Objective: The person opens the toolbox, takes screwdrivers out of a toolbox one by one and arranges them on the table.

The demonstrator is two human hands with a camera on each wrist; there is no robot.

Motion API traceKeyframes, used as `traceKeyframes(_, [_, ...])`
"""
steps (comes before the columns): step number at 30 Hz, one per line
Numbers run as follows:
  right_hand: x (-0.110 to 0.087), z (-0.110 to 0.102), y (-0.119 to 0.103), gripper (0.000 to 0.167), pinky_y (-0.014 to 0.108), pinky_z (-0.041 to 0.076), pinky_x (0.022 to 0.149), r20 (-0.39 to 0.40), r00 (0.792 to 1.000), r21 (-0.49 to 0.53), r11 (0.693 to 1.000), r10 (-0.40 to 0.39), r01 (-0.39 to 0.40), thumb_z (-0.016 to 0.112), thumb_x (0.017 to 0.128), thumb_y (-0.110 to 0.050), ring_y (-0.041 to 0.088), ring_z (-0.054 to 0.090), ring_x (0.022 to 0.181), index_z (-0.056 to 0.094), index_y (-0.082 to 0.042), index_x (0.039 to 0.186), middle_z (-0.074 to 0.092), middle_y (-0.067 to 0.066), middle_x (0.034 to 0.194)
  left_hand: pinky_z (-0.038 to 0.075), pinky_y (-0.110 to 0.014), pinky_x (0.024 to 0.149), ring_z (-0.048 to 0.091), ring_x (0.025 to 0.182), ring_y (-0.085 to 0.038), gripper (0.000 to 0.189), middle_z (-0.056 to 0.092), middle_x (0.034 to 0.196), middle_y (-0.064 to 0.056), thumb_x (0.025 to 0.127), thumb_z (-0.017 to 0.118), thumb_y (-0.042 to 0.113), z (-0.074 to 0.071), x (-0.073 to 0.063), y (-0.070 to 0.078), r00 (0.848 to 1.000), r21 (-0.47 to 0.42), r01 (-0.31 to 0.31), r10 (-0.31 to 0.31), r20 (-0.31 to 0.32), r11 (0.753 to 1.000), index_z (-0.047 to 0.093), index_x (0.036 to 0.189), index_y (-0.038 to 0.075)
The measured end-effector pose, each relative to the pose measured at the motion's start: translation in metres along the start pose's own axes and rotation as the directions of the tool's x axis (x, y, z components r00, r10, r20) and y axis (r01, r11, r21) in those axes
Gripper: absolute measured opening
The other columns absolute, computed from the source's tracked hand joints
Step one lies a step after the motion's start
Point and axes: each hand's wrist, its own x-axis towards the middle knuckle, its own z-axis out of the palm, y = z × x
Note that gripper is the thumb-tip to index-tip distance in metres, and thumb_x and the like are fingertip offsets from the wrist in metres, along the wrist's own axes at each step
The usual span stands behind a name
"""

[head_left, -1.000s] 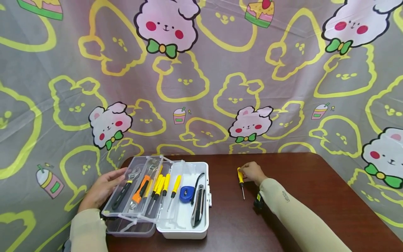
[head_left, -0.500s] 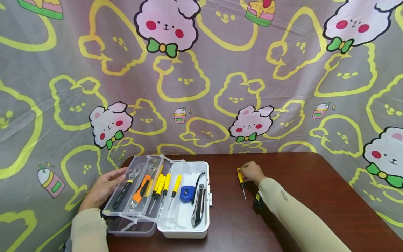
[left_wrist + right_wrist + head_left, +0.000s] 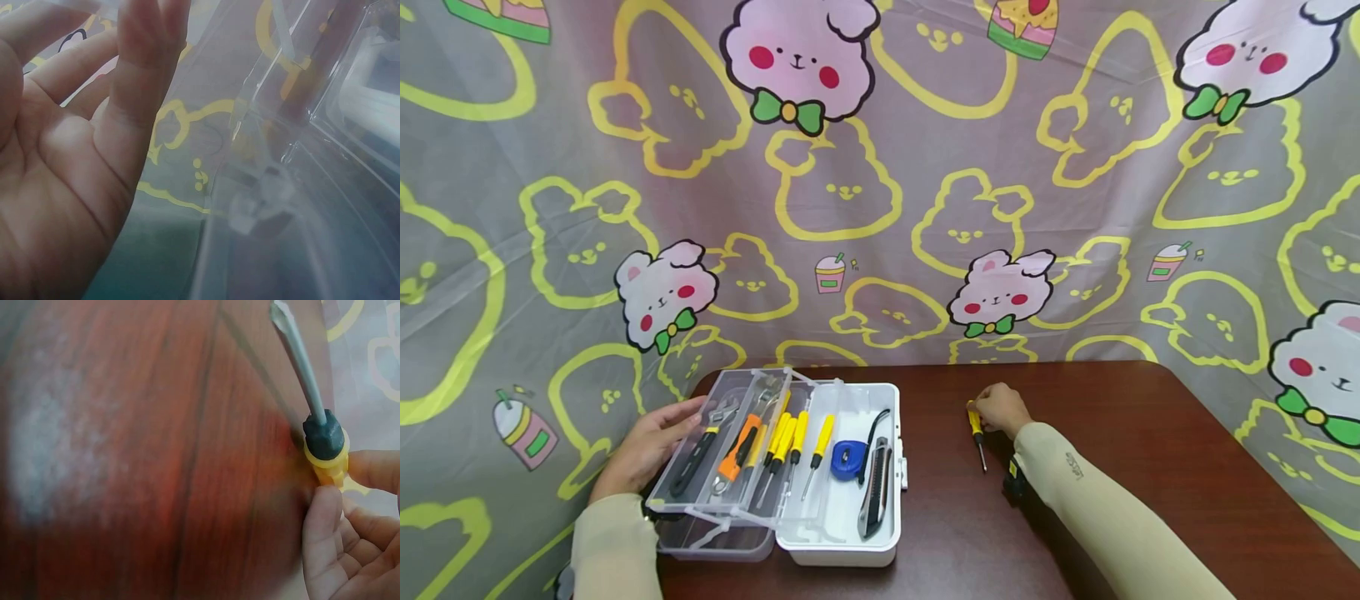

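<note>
My right hand point(image 3: 1003, 410) pinches the yellow handle of a screwdriver point(image 3: 976, 423) at the back of the table, its shaft pointing towards me. In the right wrist view the screwdriver point(image 3: 325, 437) has a black collar, and thumb and fingers meet on its handle. My left hand point(image 3: 643, 450) is at the left edge of the raised clear tray point(image 3: 700, 507) of a toolbox point(image 3: 838, 556); its fingers look fairly straight in the left wrist view. Through the tray show a black-handled adjustable wrench point(image 3: 695, 462), an orange-and-black tool point(image 3: 739, 450) and several yellow screwdrivers.
The white bottom of the toolbox holds a blue tape measure point(image 3: 847, 460) and a utility knife point(image 3: 874, 492). A brown table point(image 3: 940, 517) lies under everything. A patterned cloth point(image 3: 887, 250) hangs right behind and beside it.
The head view has shifted very slightly. Both hands, the screwdriver and the toolbox stay where they were.
</note>
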Motion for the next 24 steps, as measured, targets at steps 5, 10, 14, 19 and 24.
traceKeyframes(5, [-0.003,-0.001,-0.001,0.02,0.033,0.056,0.058,0.004,1.0,-0.009,1.0,-0.001,0.001,0.068,0.092,-0.022,0.022,0.061,0.064,0.073,-0.003,0.088,0.064,0.009,0.074,0.051,-0.028,0.084,0.056,0.11,-0.021,0.078,0.038,0.148,-0.021,0.091,0.064,0.046,0.001,0.0,0.001,1.0,-0.015,0.002,-0.002,0.004,1.0,0.033,0.152,0.008])
traceKeyframes(10, [-0.005,-0.002,-0.002,0.021,0.033,0.056,0.059,0.012,1.0,-0.006,1.0,0.003,-0.003,0.068,0.092,-0.023,0.022,0.061,0.064,0.073,-0.003,0.09,0.064,0.009,0.075,0.052,-0.029,0.083,0.057,0.109,-0.02,0.078,0.039,0.147,-0.022,0.092,0.064,0.046,0.001,0.0,-0.001,1.0,-0.021,0.001,-0.001,0.006,1.0,0.033,0.152,0.007])
traceKeyframes(14, [-0.008,-0.005,-0.007,0.02,0.034,0.056,0.06,0.014,1.0,0.003,1.0,0.004,-0.004,0.067,0.093,-0.021,0.023,0.061,0.066,0.072,-0.002,0.091,0.064,0.01,0.077,0.05,-0.027,0.085,0.053,0.114,-0.023,0.078,0.039,0.148,-0.02,0.091,0.064,0.048,0.001,0.001,-0.001,1.0,-0.003,0.008,-0.008,-0.005,1.0,0.034,0.152,0.008])
traceKeyframes(19, [-0.008,-0.008,-0.013,0.019,0.034,0.056,0.06,0.01,1.0,0.019,1.0,-0.013,0.013,0.065,0.094,-0.018,0.023,0.061,0.066,0.07,0.001,0.095,0.063,0.012,0.078,0.049,-0.03,0.088,0.051,0.118,-0.027,0.077,0.039,0.148,-0.019,0.092,0.063,0.047,0.001,0.001,0.0,1.0,0.011,0.003,-0.003,-0.011,1.0,0.034,0.152,0.009])
traceKeyframes(24, [-0.007,-0.008,-0.022,0.021,0.032,0.055,0.057,0.02,0.999,0.015,0.999,-0.031,0.031,0.065,0.094,-0.019,0.022,0.061,0.063,0.069,0.001,0.1,0.064,0.012,0.076,0.049,-0.03,0.089,0.051,0.117,-0.026,0.077,0.039,0.148,-0.02,0.092,0.063,0.047,0.001,0.001,0.0,1.0,0.014,-0.002,0.003,-0.007,1.0,0.034,0.152,0.008])
